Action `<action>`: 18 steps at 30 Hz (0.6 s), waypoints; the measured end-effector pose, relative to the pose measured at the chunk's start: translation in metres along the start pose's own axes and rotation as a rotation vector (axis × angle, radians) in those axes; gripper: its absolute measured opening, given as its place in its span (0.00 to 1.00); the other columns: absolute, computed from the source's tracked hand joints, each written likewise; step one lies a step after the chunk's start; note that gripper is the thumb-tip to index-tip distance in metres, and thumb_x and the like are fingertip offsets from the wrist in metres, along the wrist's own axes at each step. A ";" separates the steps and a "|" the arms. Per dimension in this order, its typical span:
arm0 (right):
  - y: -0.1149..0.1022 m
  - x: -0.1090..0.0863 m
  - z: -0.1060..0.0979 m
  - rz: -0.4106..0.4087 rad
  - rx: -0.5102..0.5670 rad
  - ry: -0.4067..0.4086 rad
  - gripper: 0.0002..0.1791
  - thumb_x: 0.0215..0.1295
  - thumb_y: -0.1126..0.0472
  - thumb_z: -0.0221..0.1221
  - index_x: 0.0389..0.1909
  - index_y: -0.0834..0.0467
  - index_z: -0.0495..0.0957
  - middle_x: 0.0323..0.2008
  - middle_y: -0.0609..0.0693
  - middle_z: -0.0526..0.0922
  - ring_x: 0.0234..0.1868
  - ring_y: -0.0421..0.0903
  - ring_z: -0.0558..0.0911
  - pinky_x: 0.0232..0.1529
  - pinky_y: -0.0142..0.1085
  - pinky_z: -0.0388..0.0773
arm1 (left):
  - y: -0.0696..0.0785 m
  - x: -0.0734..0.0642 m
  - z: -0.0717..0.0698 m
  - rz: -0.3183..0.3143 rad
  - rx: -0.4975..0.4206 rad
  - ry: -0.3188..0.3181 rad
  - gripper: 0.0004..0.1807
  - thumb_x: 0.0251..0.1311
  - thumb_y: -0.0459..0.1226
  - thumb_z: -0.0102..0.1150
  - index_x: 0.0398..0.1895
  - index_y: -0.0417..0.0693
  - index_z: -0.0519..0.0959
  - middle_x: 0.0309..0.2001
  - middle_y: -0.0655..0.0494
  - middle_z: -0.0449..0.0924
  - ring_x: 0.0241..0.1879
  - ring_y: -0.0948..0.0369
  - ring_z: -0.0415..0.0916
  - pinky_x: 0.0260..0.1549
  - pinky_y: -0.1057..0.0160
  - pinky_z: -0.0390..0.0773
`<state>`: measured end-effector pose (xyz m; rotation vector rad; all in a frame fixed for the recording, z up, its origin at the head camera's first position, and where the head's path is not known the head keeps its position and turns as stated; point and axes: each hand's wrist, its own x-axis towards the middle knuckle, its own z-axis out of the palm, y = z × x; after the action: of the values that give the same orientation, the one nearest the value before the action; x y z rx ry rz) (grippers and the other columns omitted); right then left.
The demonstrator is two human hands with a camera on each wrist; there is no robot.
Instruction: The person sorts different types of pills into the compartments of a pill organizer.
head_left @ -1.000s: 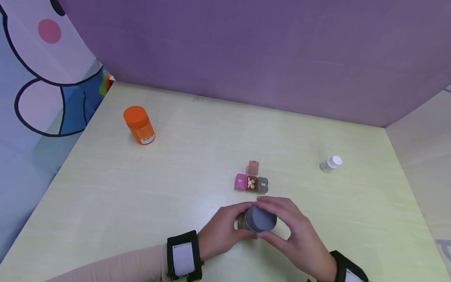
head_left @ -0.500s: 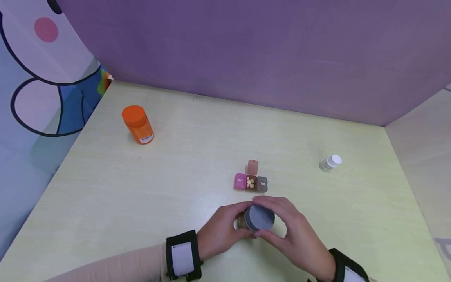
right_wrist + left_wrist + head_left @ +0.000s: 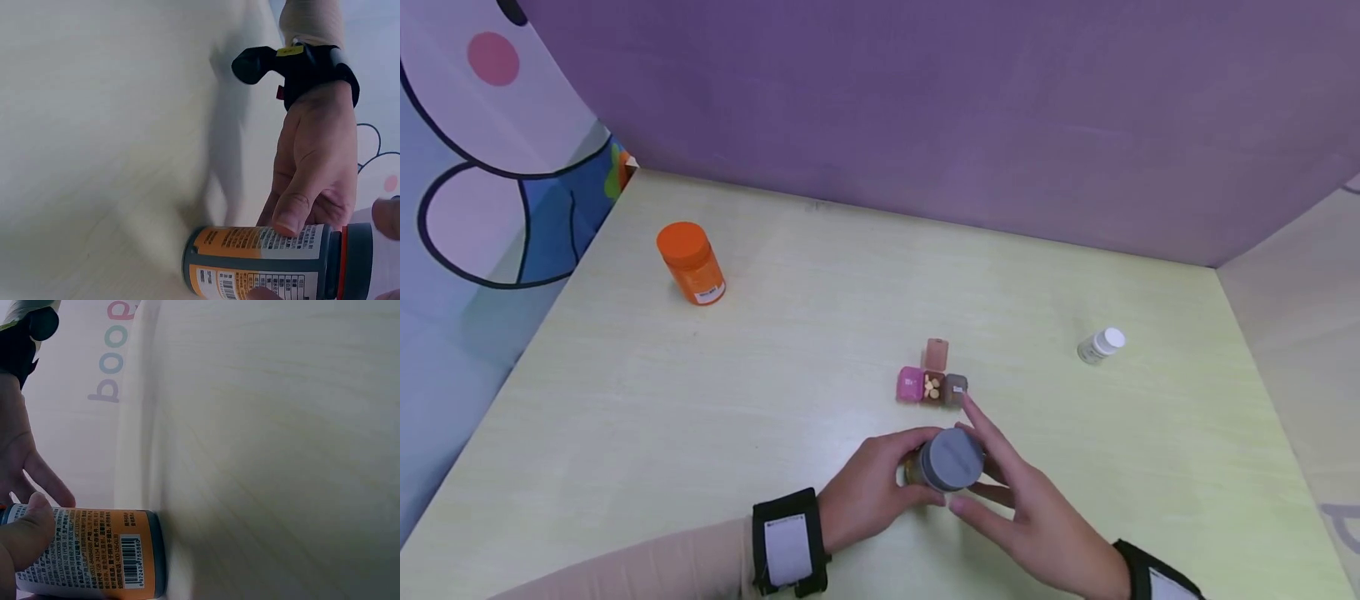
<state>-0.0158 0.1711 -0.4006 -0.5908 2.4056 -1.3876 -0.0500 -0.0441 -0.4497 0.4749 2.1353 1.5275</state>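
In the head view my left hand [image 3: 874, 485] grips a supplement bottle round its body, near the table's front. It stands upright with a round grey cap [image 3: 957, 458] on top. The wrist views show the bottle's orange and white label [image 3: 94, 553], printed with dark text and a barcode, and a thin orange-red ring below the cap. My right hand [image 3: 1037, 508] is at the cap's right side, its fingers spread, the index finger straight and pointing away. Just beyond lies a small pill box: a pink compartment [image 3: 910, 384], a brown compartment holding several pale tablets [image 3: 932, 386], and a grey compartment [image 3: 956, 389].
The brown compartment's lid [image 3: 936, 354] is flipped back. An orange bottle [image 3: 691, 265] stands at the back left of the pale table [image 3: 790, 292]. On the right is a small white-capped bottle [image 3: 1101, 345]. A purple panel [image 3: 910, 108] rises behind the table.
My right hand has loosened from the cap; its fingers have spread, and the index finger now reaches towards the pill box. My left hand keeps its grip on the bottle.
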 end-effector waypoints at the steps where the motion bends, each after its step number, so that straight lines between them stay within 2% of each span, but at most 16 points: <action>1: -0.001 0.000 -0.001 0.000 0.008 -0.010 0.51 0.74 0.58 0.65 0.86 0.41 0.42 0.78 0.67 0.64 0.68 0.67 0.78 0.58 0.48 0.86 | 0.000 0.000 0.000 -0.001 0.001 0.000 0.33 0.59 0.36 0.76 0.69 0.49 0.77 0.65 0.56 0.83 0.69 0.57 0.78 0.73 0.48 0.74; 8: 0.000 0.006 -0.006 0.017 0.028 -0.051 0.51 0.72 0.60 0.65 0.86 0.42 0.44 0.83 0.64 0.54 0.72 0.67 0.75 0.60 0.47 0.85 | 0.000 0.000 0.000 0.004 0.015 0.001 0.33 0.59 0.35 0.77 0.69 0.50 0.77 0.65 0.56 0.84 0.68 0.58 0.78 0.73 0.48 0.74; 14: 0.000 0.007 -0.009 0.046 0.061 -0.090 0.45 0.72 0.64 0.65 0.84 0.49 0.54 0.78 0.64 0.65 0.73 0.63 0.72 0.60 0.43 0.85 | -0.001 0.000 -0.001 0.009 0.027 0.005 0.34 0.59 0.34 0.76 0.69 0.48 0.77 0.65 0.55 0.84 0.67 0.57 0.79 0.72 0.49 0.75; 18: -0.001 0.011 -0.010 0.057 0.063 -0.104 0.37 0.73 0.60 0.65 0.79 0.53 0.61 0.72 0.61 0.72 0.70 0.60 0.76 0.61 0.43 0.85 | -0.001 0.001 -0.001 0.003 0.031 0.007 0.33 0.59 0.35 0.77 0.68 0.48 0.77 0.64 0.54 0.84 0.67 0.56 0.79 0.71 0.48 0.75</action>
<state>-0.0294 0.1731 -0.3950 -0.5596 2.2715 -1.3692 -0.0508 -0.0446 -0.4506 0.4846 2.1672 1.5012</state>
